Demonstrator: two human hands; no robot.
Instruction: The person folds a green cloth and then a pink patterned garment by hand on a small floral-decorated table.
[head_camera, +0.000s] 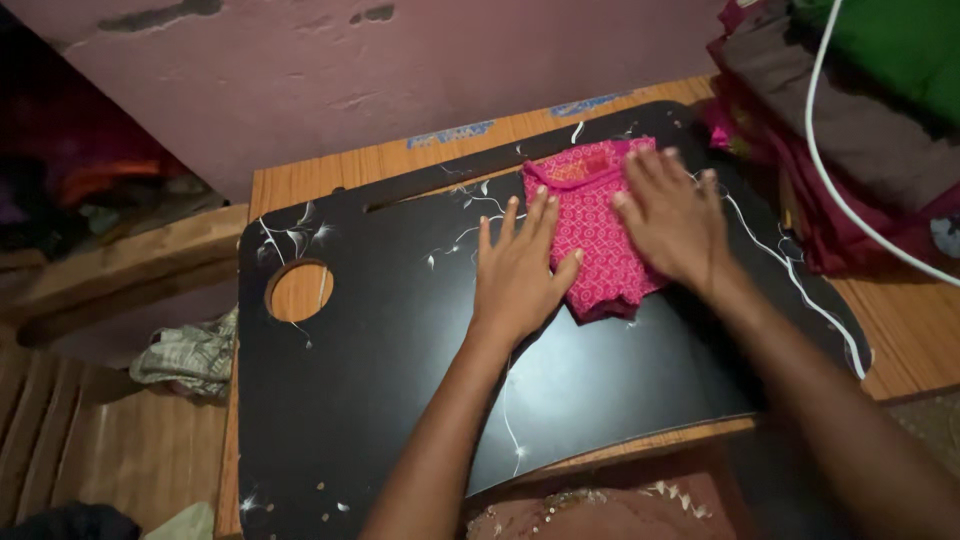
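A small pink patterned garment (592, 225) lies folded on a black lap desk (400, 340). My left hand (520, 270) rests flat, fingers spread, partly on the desk and touching the garment's left edge. My right hand (672, 218) lies flat on the garment's right side, pressing it down. Neither hand grips anything.
The lap desk has a round hole (300, 291) at its left and sits on a wooden table (330, 170). A pile of dark red and green clothes (840, 130) with a white cable (830, 170) sits at the right. A crumpled cloth (195, 355) lies at the left, below the table.
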